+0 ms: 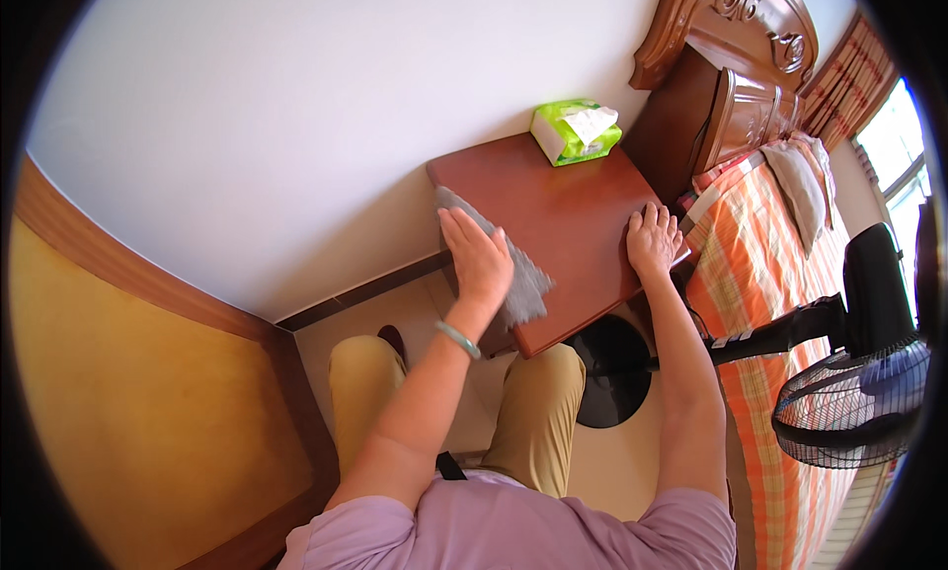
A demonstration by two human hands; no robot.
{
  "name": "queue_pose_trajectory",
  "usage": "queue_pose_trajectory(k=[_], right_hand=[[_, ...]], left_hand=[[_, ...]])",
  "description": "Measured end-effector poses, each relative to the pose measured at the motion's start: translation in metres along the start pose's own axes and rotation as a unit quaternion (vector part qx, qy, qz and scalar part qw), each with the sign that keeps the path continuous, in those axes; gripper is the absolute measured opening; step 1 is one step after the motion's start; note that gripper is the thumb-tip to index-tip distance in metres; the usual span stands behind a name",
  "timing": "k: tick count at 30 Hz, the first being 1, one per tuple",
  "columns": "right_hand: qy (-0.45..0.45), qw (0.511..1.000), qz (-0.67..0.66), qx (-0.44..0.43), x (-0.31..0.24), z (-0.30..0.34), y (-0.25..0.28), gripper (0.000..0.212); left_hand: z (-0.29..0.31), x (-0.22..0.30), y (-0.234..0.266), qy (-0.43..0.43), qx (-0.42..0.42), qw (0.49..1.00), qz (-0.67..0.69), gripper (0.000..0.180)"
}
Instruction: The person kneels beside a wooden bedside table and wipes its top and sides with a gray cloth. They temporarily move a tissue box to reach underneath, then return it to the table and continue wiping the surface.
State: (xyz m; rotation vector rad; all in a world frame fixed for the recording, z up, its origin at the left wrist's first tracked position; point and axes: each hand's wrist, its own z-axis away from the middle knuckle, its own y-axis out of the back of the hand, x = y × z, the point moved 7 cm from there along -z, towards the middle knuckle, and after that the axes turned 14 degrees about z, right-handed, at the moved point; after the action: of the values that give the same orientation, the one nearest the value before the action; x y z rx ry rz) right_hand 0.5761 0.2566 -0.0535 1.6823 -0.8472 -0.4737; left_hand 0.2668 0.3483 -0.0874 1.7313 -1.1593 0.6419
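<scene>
Grey, limp, ragged-edged cloth (pixel 527 282)

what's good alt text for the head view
Left hand on a grey cloth at the left edge of a table, right hand on its right edge. A tissue pack sits at the back; a bed and fan are at right.

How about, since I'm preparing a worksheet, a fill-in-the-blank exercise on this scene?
1. The left hand touches a cloth coloured ____.
2. At the table, the cloth is to the ____ of the right hand.
3. The tissue box is mainly ____.
4. The fan is mainly ____.

Missing words: grey; left; green; black.
</scene>
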Motion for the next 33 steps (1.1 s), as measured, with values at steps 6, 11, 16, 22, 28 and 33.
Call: queue_pose_trajectory(k=[6, 11, 16, 22, 28, 33], right_hand=[[0.011, 1.0, 0.006, 0.014, -0.004, -0.002, -0.001, 0.054], [0.002, 1.0, 0.009, 0.027, 0.004, -0.002, -0.003, 0.054], [0.002, 1.0, -0.002, 0.025, -0.002, -0.003, 0.0, 0.054], [-0.011, 1.0, -0.009, 0.02, 0.004, -0.001, -0.002, 0.055], [-0.014, 0.999, -0.029, 0.021, 0.003, 0.002, 0.001, 0.056], [-0.015, 0.999, -0.041, 0.027, 0.002, 0.004, 0.004, 0.054]], left_hand=[[-0.076, -0.047, 0.001, 0.132, 0.069, 0.989, -0.015, 0.045], [-0.117, -0.062, -0.004, 0.228, 0.058, 0.972, 0.012, 0.047], [-0.115, -0.069, -0.002, 0.246, 0.062, 0.967, 0.012, 0.046], [-0.059, -0.029, 0.007, 0.234, 0.032, 0.972, 0.007, 0.048], [0.004, -0.008, 0.006, 0.175, 0.031, 0.984, 0.007, 0.04], [0.073, 0.022, 0.01, 0.131, 0.014, 0.991, 0.038, 0.054]])
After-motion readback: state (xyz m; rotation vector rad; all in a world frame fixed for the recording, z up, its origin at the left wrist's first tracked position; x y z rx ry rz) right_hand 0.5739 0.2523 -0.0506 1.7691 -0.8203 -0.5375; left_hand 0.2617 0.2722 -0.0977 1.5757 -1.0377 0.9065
